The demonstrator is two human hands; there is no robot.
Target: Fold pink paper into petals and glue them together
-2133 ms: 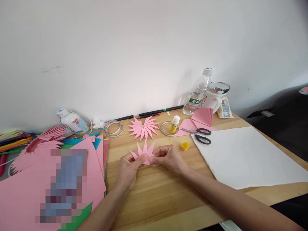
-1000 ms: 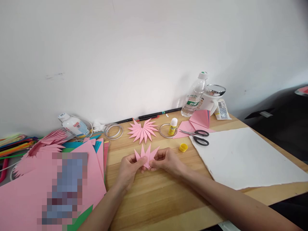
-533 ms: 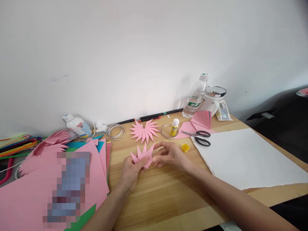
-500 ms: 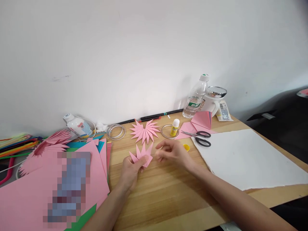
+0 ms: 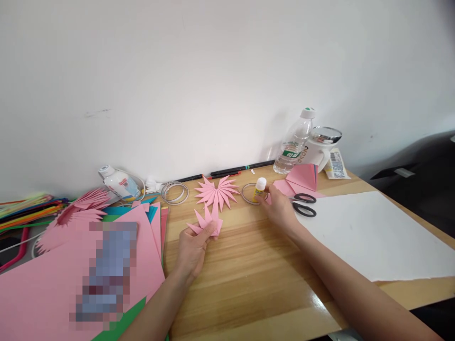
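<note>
My left hand [image 5: 195,244] pinches a pink folded-paper fan [image 5: 209,221] with several pointed tips, its thumb pressed on top. Farther right, my right hand [image 5: 279,207] has its fingers closed around the side of an uncapped glue stick [image 5: 259,188], yellow with a white top, which stands upright inside a ring. A larger pink folded-paper starburst [image 5: 217,190] lies flat on the table just beyond the fan. Scissors [image 5: 304,204] with black handles lie partly behind my right hand, which hides their blades.
Pink sheets [image 5: 46,293] and a pixelated flat object lie on the left, near a white bottle [image 5: 119,182]. Coiled rings [image 5: 174,193] and pens [image 5: 227,170] lie by the wall. On the right are a water bottle [image 5: 293,147], a mug [image 5: 322,150] and a white board [image 5: 369,237].
My right hand has moved from beside the paper fan, right and away from me, to the glue stick and closed on it. The left hand still holds the fan, slightly shifted.
</note>
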